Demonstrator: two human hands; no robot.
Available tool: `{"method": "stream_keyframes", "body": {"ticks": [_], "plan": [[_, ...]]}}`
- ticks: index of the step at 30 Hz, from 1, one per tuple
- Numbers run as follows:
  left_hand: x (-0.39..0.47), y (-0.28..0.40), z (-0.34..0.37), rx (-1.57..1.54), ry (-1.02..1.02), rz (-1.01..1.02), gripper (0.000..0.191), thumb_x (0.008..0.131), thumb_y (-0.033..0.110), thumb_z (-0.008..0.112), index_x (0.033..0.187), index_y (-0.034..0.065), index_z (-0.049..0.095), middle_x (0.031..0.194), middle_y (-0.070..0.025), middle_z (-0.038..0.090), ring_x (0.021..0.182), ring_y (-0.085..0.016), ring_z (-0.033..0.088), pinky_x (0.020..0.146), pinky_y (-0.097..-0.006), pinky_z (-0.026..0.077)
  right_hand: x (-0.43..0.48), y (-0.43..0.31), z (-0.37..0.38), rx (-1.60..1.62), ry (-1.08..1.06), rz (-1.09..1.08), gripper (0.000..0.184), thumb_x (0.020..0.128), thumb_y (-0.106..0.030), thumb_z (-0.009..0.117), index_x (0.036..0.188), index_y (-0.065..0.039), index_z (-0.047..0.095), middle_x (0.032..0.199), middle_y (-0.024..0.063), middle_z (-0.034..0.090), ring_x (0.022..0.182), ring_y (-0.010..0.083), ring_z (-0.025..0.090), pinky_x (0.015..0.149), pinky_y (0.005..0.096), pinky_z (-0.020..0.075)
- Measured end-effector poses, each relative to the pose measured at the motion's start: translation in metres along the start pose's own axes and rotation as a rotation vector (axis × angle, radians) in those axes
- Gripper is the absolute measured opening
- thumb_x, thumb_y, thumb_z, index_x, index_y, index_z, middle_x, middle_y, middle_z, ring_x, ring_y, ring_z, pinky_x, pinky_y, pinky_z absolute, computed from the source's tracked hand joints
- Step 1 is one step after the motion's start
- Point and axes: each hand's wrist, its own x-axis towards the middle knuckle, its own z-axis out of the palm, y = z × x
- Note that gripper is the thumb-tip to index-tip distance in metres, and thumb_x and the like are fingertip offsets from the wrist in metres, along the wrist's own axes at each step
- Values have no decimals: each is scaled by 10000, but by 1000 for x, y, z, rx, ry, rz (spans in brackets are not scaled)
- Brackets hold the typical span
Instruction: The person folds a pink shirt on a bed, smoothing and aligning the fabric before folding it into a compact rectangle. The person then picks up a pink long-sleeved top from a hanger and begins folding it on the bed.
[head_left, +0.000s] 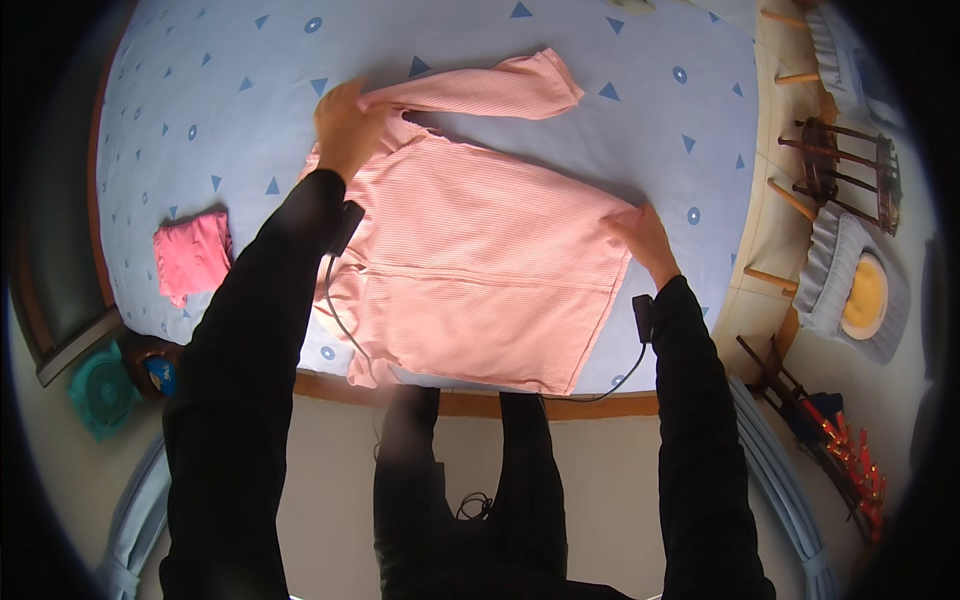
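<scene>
A pink ribbed long-sleeved garment (480, 247) lies spread sideways on a light blue bedsheet (480, 22) with triangle prints, its hem to the right. My left hand (349, 129) grips the cloth at the shoulder, where the far sleeve begins. That sleeve extends to the right along the garment's far side. At the far corner of the hem, my right hand (643, 238) pinches the fabric. The collar end is partly hidden by my left hand and forearm. A folded, brighter pink cloth (192, 256) rests on the sheet left of my left arm.
Small devices with cables are at both my wrists; the left cable crosses the garment. The bed's wooden edge (465, 406) runs before my legs. To the right stand a dark wooden stool (821, 161) and a chair with a yellow cushion (866, 295). A green fan (103, 390) stands at left.
</scene>
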Motion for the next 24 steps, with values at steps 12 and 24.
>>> {"method": "stream_keyframes", "body": {"ticks": [12, 24], "plan": [[115, 103, 102, -242, -428, 412, 263, 925, 260, 590, 998, 30, 694, 1094, -177, 697, 1021, -374, 650, 889, -434, 513, 22, 9, -2, -394, 44, 32, 857, 568, -469, 869, 1110, 119, 562, 1106, 253, 646, 1078, 370, 635, 926, 431, 518], [240, 62, 72, -70, 44, 48, 574, 934, 423, 638, 1264, -44, 583, 1229, -271, 635, 1151, -404, 608, 963, -417, 488, 29, -3, 11, -492, 113, 204, 921, 594, -561, 903, 1189, 52, 557, 1198, 231, 619, 1195, 384, 580, 1020, 473, 450]]}}
